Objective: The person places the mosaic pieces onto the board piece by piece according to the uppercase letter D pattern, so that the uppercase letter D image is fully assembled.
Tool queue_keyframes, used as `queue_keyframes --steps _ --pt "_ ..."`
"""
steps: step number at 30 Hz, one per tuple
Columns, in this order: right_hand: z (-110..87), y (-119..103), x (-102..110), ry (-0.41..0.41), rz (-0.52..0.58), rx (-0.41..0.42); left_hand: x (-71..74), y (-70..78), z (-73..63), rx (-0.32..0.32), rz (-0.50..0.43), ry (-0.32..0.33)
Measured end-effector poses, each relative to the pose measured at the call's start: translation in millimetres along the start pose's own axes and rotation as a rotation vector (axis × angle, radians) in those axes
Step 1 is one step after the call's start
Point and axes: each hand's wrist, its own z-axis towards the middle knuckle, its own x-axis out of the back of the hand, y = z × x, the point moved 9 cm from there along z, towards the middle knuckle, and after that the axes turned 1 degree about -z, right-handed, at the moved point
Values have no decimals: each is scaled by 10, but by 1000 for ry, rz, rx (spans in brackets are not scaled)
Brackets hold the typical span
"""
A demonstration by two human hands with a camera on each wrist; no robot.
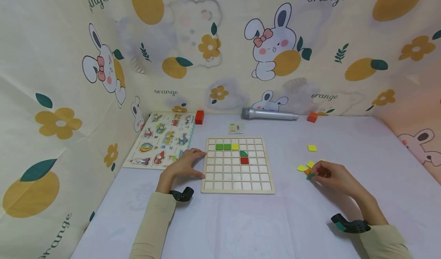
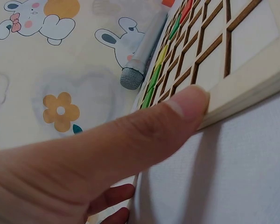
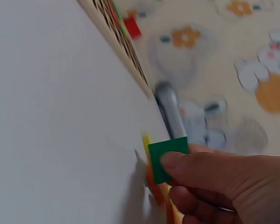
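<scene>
A wooden grid board (image 1: 237,190) lies flat on the table, with two light green tiles (image 1: 223,147), a yellow tile (image 1: 235,147), a dark green quarter-round piece (image 1: 244,153) and a red tile (image 1: 244,160) in its cells. At the board's left edge rests my left hand (image 1: 186,164), fingers spread; its thumb (image 2: 168,114) touches the frame in the left wrist view. My right hand (image 1: 335,178) pinches a green square tile (image 3: 162,151) between thumb and fingers, just by several loose yellow tiles (image 1: 301,168) and an orange piece (image 1: 307,171).
Behind the board lies a small pattern card (image 1: 236,127). A silver microphone (image 1: 270,114) and two red blocks (image 1: 199,117) stand along the back wall. A picture puzzle board (image 1: 138,155) is at left; another yellow tile (image 1: 312,148) lies at right.
</scene>
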Motion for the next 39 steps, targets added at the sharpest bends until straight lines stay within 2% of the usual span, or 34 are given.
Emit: queue_keyframes --steps 5,11,16,23,28,34,39 --pt "308 -316 -232 7 16 30 6 -26 -3 6 -7 0" --pt "649 -743 -569 98 24 114 1 -13 0 5 -18 -4" --pt "822 -1008 -864 70 47 136 8 -3 -2 3 -11 1" --pt "920 -1191 -1065 57 52 229 -1 -14 0 17 0 3" --pt "926 -1235 -1086 72 14 290 8 -6 -5 21 -7 5" --pt "921 -1254 -1063 58 -20 323 17 19 -16 14 -4 3" --pt "927 -1301 -1081 75 -86 404 20 32 -19 15 -1 6"
